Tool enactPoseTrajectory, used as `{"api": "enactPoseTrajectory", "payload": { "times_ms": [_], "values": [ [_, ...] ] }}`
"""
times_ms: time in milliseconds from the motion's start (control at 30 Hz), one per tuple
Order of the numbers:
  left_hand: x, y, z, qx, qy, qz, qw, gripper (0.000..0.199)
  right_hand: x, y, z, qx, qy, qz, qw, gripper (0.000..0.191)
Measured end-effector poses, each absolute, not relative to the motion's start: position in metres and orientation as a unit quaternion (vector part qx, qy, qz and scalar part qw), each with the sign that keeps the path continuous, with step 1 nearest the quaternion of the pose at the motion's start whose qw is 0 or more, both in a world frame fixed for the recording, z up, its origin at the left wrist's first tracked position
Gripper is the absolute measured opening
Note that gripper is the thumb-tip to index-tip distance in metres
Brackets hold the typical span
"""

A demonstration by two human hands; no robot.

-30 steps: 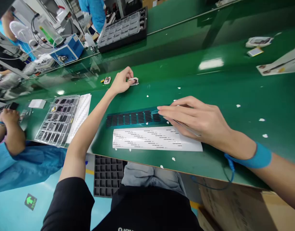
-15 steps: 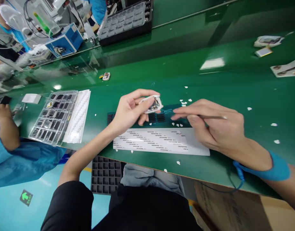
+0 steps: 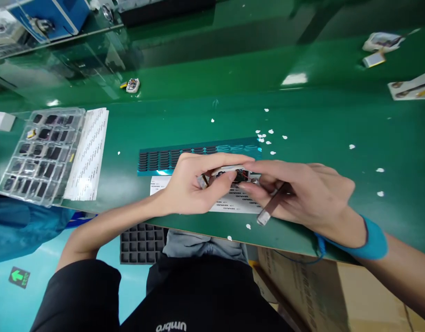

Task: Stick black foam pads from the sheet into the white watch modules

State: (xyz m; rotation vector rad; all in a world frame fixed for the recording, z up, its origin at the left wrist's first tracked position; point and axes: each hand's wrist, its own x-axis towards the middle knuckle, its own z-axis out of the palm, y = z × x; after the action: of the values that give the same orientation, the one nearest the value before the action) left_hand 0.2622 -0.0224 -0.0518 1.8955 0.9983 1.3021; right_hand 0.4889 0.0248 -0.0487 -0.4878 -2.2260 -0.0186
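Note:
My left hand (image 3: 193, 184) is closed around a small white device housing (image 3: 244, 176), its open side with dark parts and fine wires facing me. The left thumb presses on the inside. My right hand (image 3: 312, 196) has its index finger and thumb at the housing's right end, and metal tweezers (image 3: 272, 207) tucked in its palm, blunt end pointing down. Whatever lies between the right fingertips is hidden. Below the hands lies a white printed sheet (image 3: 229, 203); behind them is a blue strip with black adhesive pieces (image 3: 164, 159).
Small white tabs (image 3: 262, 137) are scattered over the green table (image 3: 184, 110). A clear tray of dark parts (image 3: 42, 154) stands left beside more printed sheets (image 3: 87, 154). Other housings (image 3: 132, 85) lie further back. A blue wrist strap (image 3: 374, 237) with a cord circles my right wrist.
My right hand has moved left to the housing, and the tweezers have swung downward in it. My left hand has turned the housing and brought it lower. The view has shifted.

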Motion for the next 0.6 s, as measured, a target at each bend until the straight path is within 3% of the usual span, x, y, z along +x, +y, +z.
{"api": "enactPoseTrajectory", "payload": {
  "times_ms": [167, 367, 600],
  "values": [
    [0.258, -0.025, -0.048, 0.721, 0.383, 0.475, 0.326, 0.032, 0.486, 0.023, -0.052, -0.210, -0.878, -0.042, 0.428, 0.011],
    [0.261, -0.028, -0.040, 0.681, 0.438, 0.434, 0.395, 0.029, 0.487, 0.020, -0.052, -0.197, -0.893, -0.019, 0.405, 0.035],
    [0.264, -0.028, -0.041, 0.667, 0.445, 0.449, 0.395, 0.026, 0.483, 0.021, -0.052, -0.184, -0.906, 0.026, 0.379, 0.024]
  ]
}}
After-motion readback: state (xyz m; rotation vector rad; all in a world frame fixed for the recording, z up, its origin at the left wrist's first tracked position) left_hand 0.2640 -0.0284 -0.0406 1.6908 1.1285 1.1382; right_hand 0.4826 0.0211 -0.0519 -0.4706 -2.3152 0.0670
